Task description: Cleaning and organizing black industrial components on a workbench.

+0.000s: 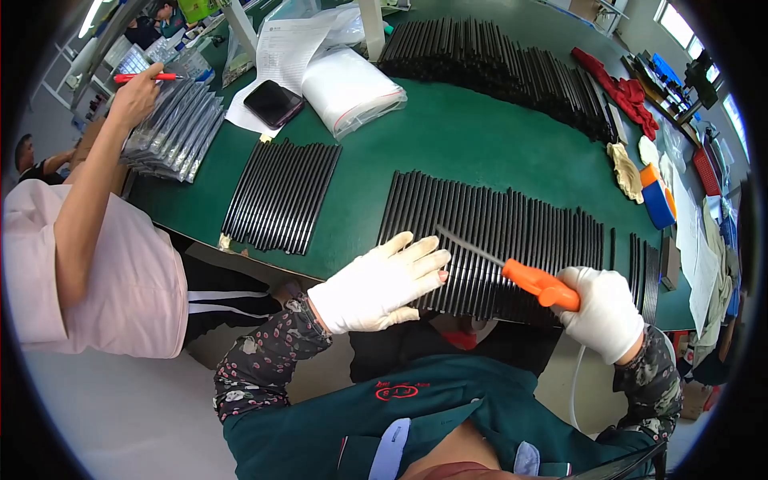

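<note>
Two gloved hands are at the near row of black rods (pixel 512 240), which lies on the green surface (pixel 448 136) right at its front edge. The rods sit side by side, each with its long axis running away from me, so the row itself stretches left to right across my front.

My left hand (pixel 380 284) lies flat on the left end of that row, fingers (pixel 416 260) spread apart and pressing down on the rod ends, gripping nothing. My right hand (pixel 604 312) is closed around the orange handle (pixel 540 286) of a tool whose thin dark blade (pixel 472 246) points up and to the left, lying slantwise across the rods and ending just beyond my left fingertips. So the blade crosses the rods' long axis at an angle, and its tip is nearer my left hand than my right. The rods under the blade are touched by it, as far as I can tell; the exact contact is too fine to see.

Further left lies a smaller batch of rods (pixel 282 196), apart from mine, and a long row (pixel 496 64) runs along the far side. A co-worker's hand (pixel 136 96) holds a red pen (pixel 144 78) over clear packets (pixel 176 132). A dark phone (pixel 274 103) lies beside a white bag (pixel 352 88).
</note>
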`<state>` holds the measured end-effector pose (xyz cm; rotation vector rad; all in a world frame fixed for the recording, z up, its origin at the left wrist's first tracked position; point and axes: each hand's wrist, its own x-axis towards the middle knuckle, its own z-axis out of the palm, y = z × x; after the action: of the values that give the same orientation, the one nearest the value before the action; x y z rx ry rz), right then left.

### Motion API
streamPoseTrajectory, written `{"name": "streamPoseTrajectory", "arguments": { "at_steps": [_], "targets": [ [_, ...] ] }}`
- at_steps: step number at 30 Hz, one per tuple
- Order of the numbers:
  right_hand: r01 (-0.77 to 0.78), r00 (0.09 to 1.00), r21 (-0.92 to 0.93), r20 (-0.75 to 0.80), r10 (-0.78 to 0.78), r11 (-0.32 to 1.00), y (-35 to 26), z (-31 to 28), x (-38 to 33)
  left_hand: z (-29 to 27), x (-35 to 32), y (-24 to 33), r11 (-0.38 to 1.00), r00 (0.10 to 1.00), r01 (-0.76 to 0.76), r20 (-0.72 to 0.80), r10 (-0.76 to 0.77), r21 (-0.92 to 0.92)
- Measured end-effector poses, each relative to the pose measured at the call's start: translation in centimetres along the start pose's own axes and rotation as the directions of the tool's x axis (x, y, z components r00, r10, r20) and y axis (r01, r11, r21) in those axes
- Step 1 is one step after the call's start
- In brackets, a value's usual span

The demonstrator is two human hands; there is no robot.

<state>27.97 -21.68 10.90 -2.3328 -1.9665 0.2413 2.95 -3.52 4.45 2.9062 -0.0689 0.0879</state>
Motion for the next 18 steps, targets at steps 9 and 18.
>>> {"name": "streamPoseTrajectory", "arguments": {
  "at_steps": [9,18],
  "targets": [
    [-0.014,0.998,0.01,0.068,0.013,1.0,-1.1,0.2,1.5,0.1,-0.4,-0.2,1.0,1.0,-0.015,-0.027,0.014,-0.014],
    [0.029,0.999,0.075,0.04,-0.032,0.997,-2.1,0.8,2.9,0.3,-0.6,-0.1,0.999,0.999,-0.025,-0.032,0.024,-0.036]
  ]
}}
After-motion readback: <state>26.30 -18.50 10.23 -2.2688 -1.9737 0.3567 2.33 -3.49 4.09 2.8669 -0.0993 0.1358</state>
